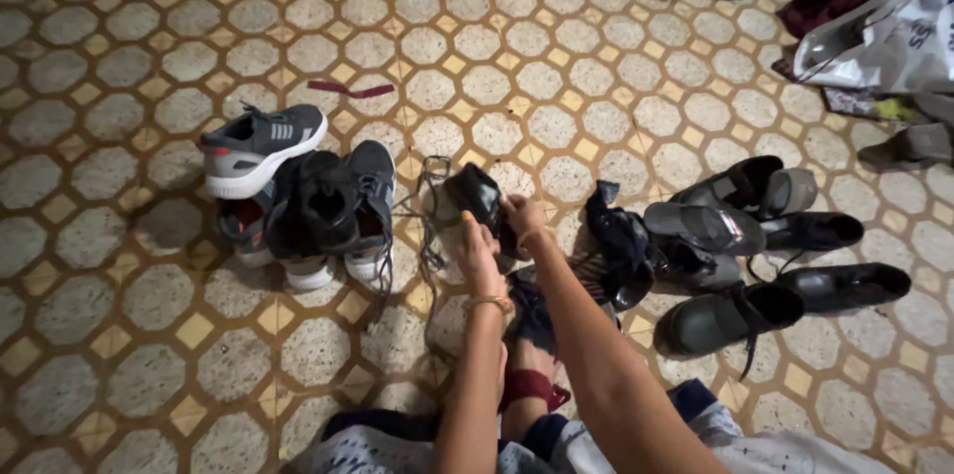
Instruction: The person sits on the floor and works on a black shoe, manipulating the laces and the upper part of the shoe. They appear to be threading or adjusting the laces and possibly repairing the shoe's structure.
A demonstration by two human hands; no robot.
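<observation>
Bare forearms are seen rising from the bottom edge, above patterned clothing and a dark red band (532, 388) round an ankle. Furthest left, a grey sneaker with a white sole (260, 147) is propped on a heap of dark sneakers (333, 211), all lying on the tiled floor (119, 335) of pale octagons and yellow squares. A strip of dark red cloth (350, 89) is seen on the tiles behind them. Loose laces (429, 226) are trailed from the heap toward the hands.

The left hand (479, 257), with a thin bangle at the wrist, is closed on the near side of a small black shoe (479, 198), which is held up just above the floor at the middle of the view. The right hand (524, 219) is clamped on the same shoe from the other side, fingers curled over its edge. A foot is stretched out just below the hands, partly hidden by them.

To the right, a crumpled black cloth (618, 236) is laid beside a cluster of black sandals and slippers (730, 206), with black leather shoes (843, 283) nearest the right edge. At the upper right corner a white plastic bag (884, 42) is seen resting on dark clothing.
</observation>
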